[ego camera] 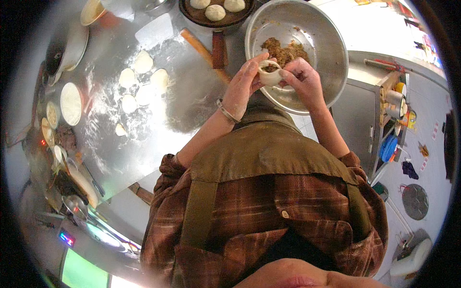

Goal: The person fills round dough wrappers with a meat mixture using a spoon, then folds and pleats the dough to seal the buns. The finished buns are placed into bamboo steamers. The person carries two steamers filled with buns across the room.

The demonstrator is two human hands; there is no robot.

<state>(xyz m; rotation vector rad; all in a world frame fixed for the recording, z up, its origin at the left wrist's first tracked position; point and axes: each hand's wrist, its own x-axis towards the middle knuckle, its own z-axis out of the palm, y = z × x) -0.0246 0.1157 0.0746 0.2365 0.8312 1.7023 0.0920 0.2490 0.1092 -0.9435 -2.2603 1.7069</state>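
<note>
Over the near side of a large steel mixing bowl (329, 84), my left hand (243, 81) cups a partly gathered dough bun (271, 77) from the left. Brown filling shows through the round opening at its top. My right hand (303, 81) pinches the bun's rim from the right. Chopped brown filling (286, 52) lies in the bowl beneath and beyond my hands. Left of me, several flat dough rounds (127, 78) rest on the floured steel table (187, 90). A small piece of dough (121, 129) lies nearer the table's front.
A dark round pan (194, 18) holding several filled buns stands at the far side. A wooden rolling pin (201, 48) slants beside the pan's handle (218, 50). A flat scraper (155, 30), a container of flour (71, 104) and a large pot (74, 46) occupy the table's left and far parts.
</note>
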